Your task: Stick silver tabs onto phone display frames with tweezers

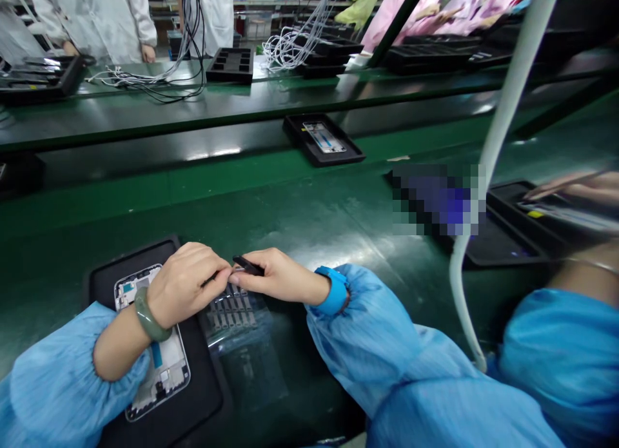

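Note:
My left hand (188, 283), with a green bangle at the wrist, is closed in a pinch; what lies between its fingers is too small to make out. Its fingertips meet those of my right hand (275, 275), which wears a blue wrist strap and grips what looks like black tweezers (249, 265). Just below the fingers lies a clear plastic sheet (271, 351) bearing rows of small metal parts (235, 312). Under my left forearm, a silver phone frame (169, 367) rests in a black tray (203, 383), partly covered by the arm.
Further up the green bench, another black tray (316, 158) holds a phone frame (325, 138). A pale curved tube (498, 138) crosses the right side. Beyond it, a co-worker's hand (594, 190) is over a black tray (512, 193). Cables (294, 48) hang over the rear shelf.

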Demonstrator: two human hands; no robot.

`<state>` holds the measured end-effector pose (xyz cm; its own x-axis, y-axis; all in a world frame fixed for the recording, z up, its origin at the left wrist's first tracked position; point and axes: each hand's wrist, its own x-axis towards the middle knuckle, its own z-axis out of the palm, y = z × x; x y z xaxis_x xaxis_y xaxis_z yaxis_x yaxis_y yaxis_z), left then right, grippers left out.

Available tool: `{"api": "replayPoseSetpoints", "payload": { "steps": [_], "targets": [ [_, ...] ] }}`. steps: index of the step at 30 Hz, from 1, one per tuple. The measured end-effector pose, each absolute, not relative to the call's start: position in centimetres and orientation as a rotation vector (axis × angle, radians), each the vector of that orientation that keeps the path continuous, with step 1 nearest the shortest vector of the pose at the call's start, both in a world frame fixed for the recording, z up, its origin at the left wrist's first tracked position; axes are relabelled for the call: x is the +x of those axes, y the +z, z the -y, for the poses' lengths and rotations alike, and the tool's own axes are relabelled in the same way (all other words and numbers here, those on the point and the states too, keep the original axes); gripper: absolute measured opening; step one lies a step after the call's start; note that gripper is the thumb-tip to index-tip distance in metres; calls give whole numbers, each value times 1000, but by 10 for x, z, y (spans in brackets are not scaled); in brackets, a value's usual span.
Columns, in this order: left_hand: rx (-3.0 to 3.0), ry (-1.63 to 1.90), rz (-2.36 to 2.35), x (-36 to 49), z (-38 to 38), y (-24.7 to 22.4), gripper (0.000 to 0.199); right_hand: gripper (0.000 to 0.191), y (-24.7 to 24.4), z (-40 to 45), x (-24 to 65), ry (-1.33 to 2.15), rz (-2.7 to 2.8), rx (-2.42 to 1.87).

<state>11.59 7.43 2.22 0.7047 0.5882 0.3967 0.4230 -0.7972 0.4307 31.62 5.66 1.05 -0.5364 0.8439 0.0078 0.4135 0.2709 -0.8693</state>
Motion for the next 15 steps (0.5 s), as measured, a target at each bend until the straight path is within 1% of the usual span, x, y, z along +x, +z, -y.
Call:
{"api": "replayPoseSetpoints", "payload": {
  "steps": [4,7,9,13,15],
  "targets": [
    [2903,659,-699,115,-71,29,14,28,12,-55,317,1094,2133,-1127],
    [3112,598,-732,120,-66,33,21,17,14,-52,314,1003,2195,-1085],
    [3145,607,-750,123,-64,33,23,14,14,-51,313,1002,2204,-1077],
    [3058,687,-750,123,-66,31,20,26,11,-54,315,1112,2167,-1137],
    [2980,746,-735,121,-67,32,16,28,10,-56,317,1207,2129,-1164]
  ]
}}
